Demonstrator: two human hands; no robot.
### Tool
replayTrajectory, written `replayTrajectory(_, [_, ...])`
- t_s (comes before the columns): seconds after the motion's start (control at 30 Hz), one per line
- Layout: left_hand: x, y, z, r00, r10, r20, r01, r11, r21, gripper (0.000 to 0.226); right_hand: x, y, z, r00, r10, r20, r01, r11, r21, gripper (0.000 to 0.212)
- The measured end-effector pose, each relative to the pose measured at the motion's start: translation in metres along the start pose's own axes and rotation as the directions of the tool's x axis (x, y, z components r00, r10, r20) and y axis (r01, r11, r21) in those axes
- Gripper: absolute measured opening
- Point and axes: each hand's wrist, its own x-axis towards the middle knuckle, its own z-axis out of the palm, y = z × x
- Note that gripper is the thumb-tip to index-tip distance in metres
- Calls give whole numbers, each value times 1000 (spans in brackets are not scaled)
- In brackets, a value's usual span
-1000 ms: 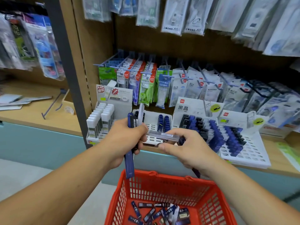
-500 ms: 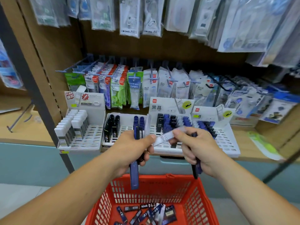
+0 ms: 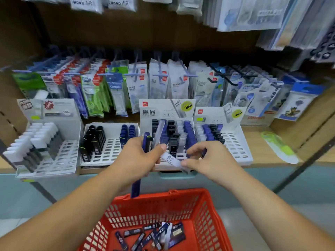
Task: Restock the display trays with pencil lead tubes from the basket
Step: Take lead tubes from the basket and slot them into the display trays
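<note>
Clear "HB" tube pinched by right hand fingers, left hand fingers clamped round blue tube

Wooden shelf carries one loose green-and-white packet lying flat at far right; behind, rows of bagged correction tapes hang on pegs, with MONO AIR packets hanging above, blurred.
</note>
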Motion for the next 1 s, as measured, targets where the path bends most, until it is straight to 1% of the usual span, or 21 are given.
replayTrajectory(0.03, [-1, 2, 1, 999, 24, 27, -25, 999, 41, 32, 1, -1, 3, 999, -49, 13, 49, 999, -6, 23])
replayTrajectory(0.13, [-3, 7, 5, 994, 70, 78, -76, 995, 65, 32, -1, -7, 11, 971, -194, 137, 198, 980, -18, 18])
replayTrajectory(0.17, [-3, 8, 7, 994, 79, 77, -84, 994, 65, 33, -1, -9, 13, 961, -228, 156, 230, 973, 4, 19])
replayTrajectory(0.2, [-1, 9, 8, 995, 78, 65, -81, 995, 50, 34, 0, -10, 13, 957, -247, 154, 245, 969, 35, 26])
replayTrajectory(0.27, [2, 8, 8, 999, 37, 33, -36, 999, -39, 34, 5, -11, 12, 969, -230, 87, 215, 964, 154, 43])
replayTrajectory(0.3, [4, 7, 7, 1000, 5, 28, -3, 995, -96, 31, 8, -10, 10, 977, -210, 36, 197, 955, 223, 44])
replayTrajectory(0.37, [5, 3, 5, 996, -69, 61, 79, 980, -181, 23, 13, -9, 5, 984, -161, -81, 177, 942, 284, 34])
replayTrajectory(0.43, [5, -2, 4, 984, -138, 116, 157, 971, -178, 18, 15, -5, 2, 978, -109, -177, 160, 938, 309, 24])
replayTrajectory(0.53, [5, -6, 2, 971, -181, 157, 202, 971, -130, 13, 18, -1, 1, 974, -81, -211, 155, 918, 365, 10])
replayTrajectory(0.67, [3, -6, 0, 964, -201, 172, 223, 967, -119, 17, 22, 5, 5, 956, -113, -270, 198, 929, 312, 12])
replayTrajectory(0.83, [0, -4, 2, 953, -228, 199, 261, 952, -159, 25, 27, 13, 14, 962, -108, -251, 177, 946, 271, 16])
replayTrajectory(0.9, [1, -4, 1, 953, -235, 193, 272, 942, -195, 25, 30, 15, 17, 966, -127, -225, 176, 962, 209, 16])
replayTrajectory(1.0, [0, -4, -1, 949, -245, 198, 284, 936, -206, 24, 34, 17, 20, 960, -168, -223, 182, 982, 41, 16])
